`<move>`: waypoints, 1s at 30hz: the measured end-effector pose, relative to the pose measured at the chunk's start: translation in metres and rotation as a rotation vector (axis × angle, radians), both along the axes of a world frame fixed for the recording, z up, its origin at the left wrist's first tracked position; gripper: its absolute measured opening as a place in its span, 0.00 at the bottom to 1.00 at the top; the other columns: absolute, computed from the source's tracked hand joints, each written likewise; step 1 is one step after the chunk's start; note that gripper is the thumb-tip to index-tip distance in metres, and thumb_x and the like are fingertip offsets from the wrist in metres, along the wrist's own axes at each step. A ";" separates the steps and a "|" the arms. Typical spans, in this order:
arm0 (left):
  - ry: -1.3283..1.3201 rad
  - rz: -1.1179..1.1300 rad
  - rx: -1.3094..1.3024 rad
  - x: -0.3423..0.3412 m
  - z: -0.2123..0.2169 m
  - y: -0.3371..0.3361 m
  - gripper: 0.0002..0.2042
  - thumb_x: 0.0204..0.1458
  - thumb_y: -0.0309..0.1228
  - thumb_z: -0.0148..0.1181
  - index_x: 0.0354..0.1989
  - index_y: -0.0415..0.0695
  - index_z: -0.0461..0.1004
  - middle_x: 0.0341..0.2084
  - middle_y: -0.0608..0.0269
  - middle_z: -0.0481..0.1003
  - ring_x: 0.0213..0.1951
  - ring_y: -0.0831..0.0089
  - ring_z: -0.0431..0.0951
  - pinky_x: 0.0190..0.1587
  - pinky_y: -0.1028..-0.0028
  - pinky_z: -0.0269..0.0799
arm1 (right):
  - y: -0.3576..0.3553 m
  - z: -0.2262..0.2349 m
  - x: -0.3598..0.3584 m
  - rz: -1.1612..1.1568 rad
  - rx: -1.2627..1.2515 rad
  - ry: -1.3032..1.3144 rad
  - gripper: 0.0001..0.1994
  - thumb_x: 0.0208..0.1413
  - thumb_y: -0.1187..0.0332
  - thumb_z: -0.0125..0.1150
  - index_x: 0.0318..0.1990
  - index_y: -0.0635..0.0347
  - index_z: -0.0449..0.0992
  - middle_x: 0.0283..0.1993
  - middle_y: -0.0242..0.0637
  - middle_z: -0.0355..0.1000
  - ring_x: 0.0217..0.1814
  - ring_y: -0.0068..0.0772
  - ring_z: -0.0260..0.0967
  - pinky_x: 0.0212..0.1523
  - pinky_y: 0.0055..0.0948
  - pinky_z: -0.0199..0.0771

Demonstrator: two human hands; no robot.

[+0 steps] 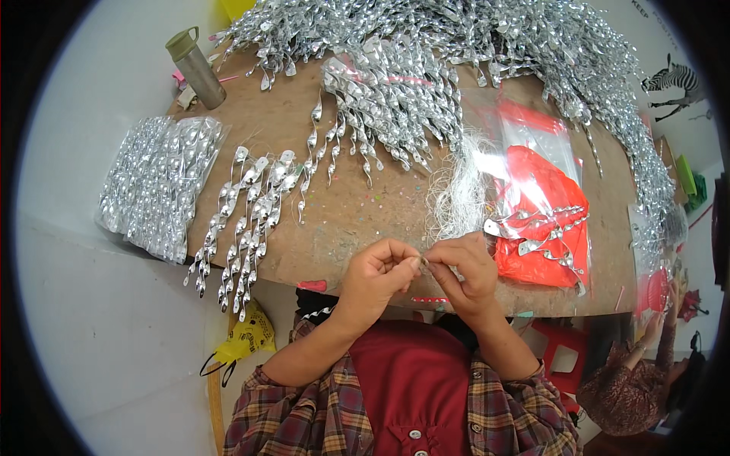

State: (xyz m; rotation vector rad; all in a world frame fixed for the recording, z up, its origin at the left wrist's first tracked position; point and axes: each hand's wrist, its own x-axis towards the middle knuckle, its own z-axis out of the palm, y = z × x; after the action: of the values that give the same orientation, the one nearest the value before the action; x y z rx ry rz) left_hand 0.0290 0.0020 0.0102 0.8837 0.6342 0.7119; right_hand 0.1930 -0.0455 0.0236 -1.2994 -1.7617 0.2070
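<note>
Close together in front of me, just above the near table edge, my left hand [378, 280] and my right hand [468, 273] meet at the fingertips. Both pinch something tiny and thin, too small to make out. Beyond my right hand lies a loose bundle of white thread [460, 197]. Several twisted silver strips [541, 242] rest on a red plastic bag [532, 178] to the right. More silver spiral strips [247, 216] lie to the left, their ends hanging over the table's edge. A thick bunch of spirals [399, 99] sits beyond my hands.
Silver spirals [487, 26] are heaped along the far and right sides of the brown table [357, 216]. A metal flask [199, 72] stands at the far left, beyond a clear bag of spirals [158, 186]. Another person [627, 380] works at the right. A yellow bag [247, 338] hangs below.
</note>
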 end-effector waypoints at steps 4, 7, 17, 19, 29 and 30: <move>0.005 0.023 0.012 0.002 0.001 -0.002 0.05 0.52 0.27 0.55 0.34 0.39 0.71 0.23 0.68 0.72 0.22 0.86 0.65 0.25 0.87 0.60 | 0.001 0.001 -0.002 -0.019 0.040 -0.056 0.07 0.44 0.76 0.59 0.33 0.57 0.71 0.31 0.32 0.70 0.32 0.32 0.67 0.37 0.29 0.59; 0.025 0.026 -0.034 0.001 0.007 -0.003 0.05 0.51 0.26 0.56 0.35 0.40 0.71 0.22 0.68 0.72 0.21 0.86 0.65 0.23 0.87 0.58 | -0.001 -0.006 0.000 -0.038 -0.033 0.080 0.05 0.48 0.77 0.55 0.33 0.60 0.69 0.32 0.35 0.67 0.30 0.29 0.65 0.35 0.26 0.62; 0.100 -0.016 -0.033 -0.002 0.011 -0.001 0.05 0.50 0.27 0.58 0.33 0.39 0.74 0.19 0.72 0.69 0.19 0.88 0.62 0.22 0.86 0.55 | -0.002 -0.008 0.003 0.064 -0.155 0.311 0.05 0.54 0.77 0.50 0.37 0.65 0.68 0.35 0.36 0.65 0.32 0.22 0.63 0.34 0.20 0.65; 0.008 -0.002 -0.098 -0.003 0.009 0.001 0.05 0.50 0.27 0.58 0.33 0.39 0.74 0.19 0.73 0.68 0.19 0.88 0.61 0.22 0.86 0.55 | -0.001 -0.009 0.001 0.058 -0.319 0.590 0.07 0.54 0.76 0.51 0.40 0.65 0.68 0.36 0.35 0.66 0.34 0.22 0.64 0.36 0.21 0.66; 0.109 0.012 0.028 -0.001 0.005 -0.001 0.05 0.53 0.29 0.55 0.35 0.41 0.74 0.18 0.77 0.66 0.20 0.89 0.61 0.22 0.87 0.54 | 0.006 -0.010 -0.001 0.156 -0.244 0.517 0.06 0.50 0.76 0.57 0.36 0.63 0.73 0.34 0.34 0.68 0.40 0.26 0.65 0.41 0.24 0.64; 0.110 0.016 0.030 -0.002 0.005 -0.002 0.05 0.53 0.29 0.55 0.35 0.41 0.74 0.18 0.77 0.66 0.20 0.89 0.61 0.22 0.87 0.54 | 0.006 -0.009 -0.001 0.160 -0.243 0.517 0.06 0.50 0.76 0.57 0.36 0.63 0.73 0.34 0.34 0.68 0.40 0.26 0.65 0.41 0.24 0.64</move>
State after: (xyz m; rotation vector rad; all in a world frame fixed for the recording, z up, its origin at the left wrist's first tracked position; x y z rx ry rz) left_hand 0.0273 -0.0004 0.0148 0.9508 0.7303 0.6919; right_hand 0.1918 -0.0391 0.0147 -1.1385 -1.4184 0.7954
